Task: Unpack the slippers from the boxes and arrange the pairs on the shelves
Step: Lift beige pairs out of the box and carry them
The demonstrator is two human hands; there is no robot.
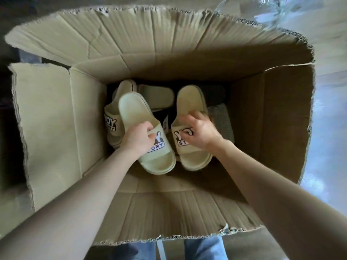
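Deep inside an open cardboard box (272,113) lie several pale yellow slippers with a black-and-white logo on the strap. My left hand (138,137) grips the strap of one slipper (137,111), thumb under the band. My right hand (200,131) curls over the strap of a second slipper (189,98) just to the right. A third slipper (112,117) lies under and to the left of the first, and another (155,94) lies on its side at the back.
The box flaps stand up all round: a tall one at the back (131,40), one at the left (48,128), one folded toward me (169,214). A grey ribbed item (221,119) lies at the box's right bottom. Clear plastic wrap (330,91) lies to the right.
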